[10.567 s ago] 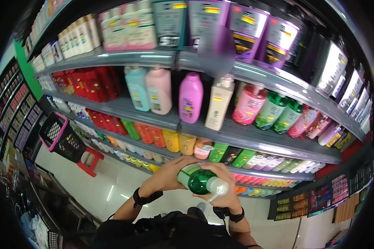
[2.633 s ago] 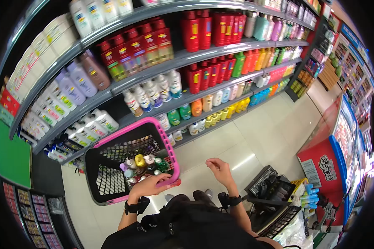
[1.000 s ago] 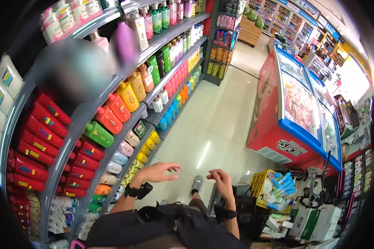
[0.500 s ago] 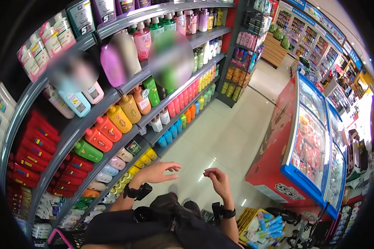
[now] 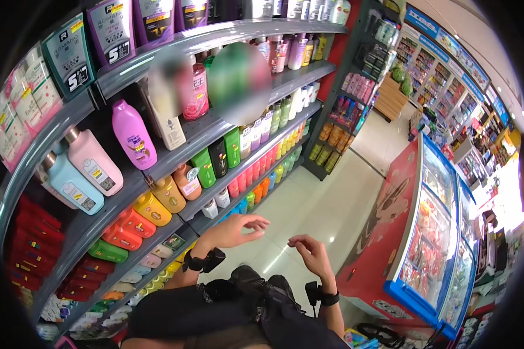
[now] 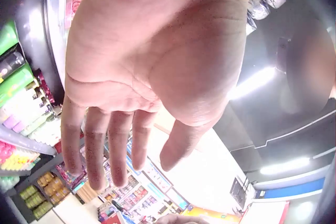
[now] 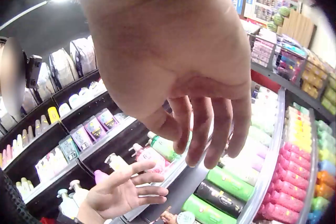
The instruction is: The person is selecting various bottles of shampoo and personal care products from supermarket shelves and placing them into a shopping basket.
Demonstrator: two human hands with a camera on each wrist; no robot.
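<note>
Status: I judge this to be an idle interval in front of the shelving (image 5: 201, 135), with no item in hand and nothing touched. My left hand (image 5: 233, 230) is empty. The left wrist view shows its palm (image 6: 152, 61) exposed, the four fingers nearly straight and the thumb set apart. My right hand (image 5: 308, 253) is also empty. The right wrist view shows its fingers (image 7: 202, 129) hanging loosely bent and closing on nothing. The nearest stock is the shelf row at 11 o'clock from my left hand, which includes a green bottle (image 5: 202, 167) with a black bottle (image 5: 218, 157) just beside it at its 2 o'clock. Both stand upright and are well apart from my fingertips. Requirement for a pick from that row, as I judge it:

- Extend the left arm toward 11 o'clock.
- Keep the hand spread to the width of the bottle body.
- Enter from the front edge of the shelf, because the neighbouring bottles stand close together and leave little room at the sides.

Pose, head view: both forearms are raised in front of my torso. The left hand is palm down, its fingers spread, slightly bent and pointing toward 3 o'clock. The right hand sits near it at 4 o'clock, wrist cocked, fingers curled inward toward 10 o'clock. A black strap (image 5: 201, 262) circles the left wrist. A red freezer chest (image 5: 390, 232) stands at 3 o'clock from the right hand, across the tiled floor (image 5: 326, 203).
</note>
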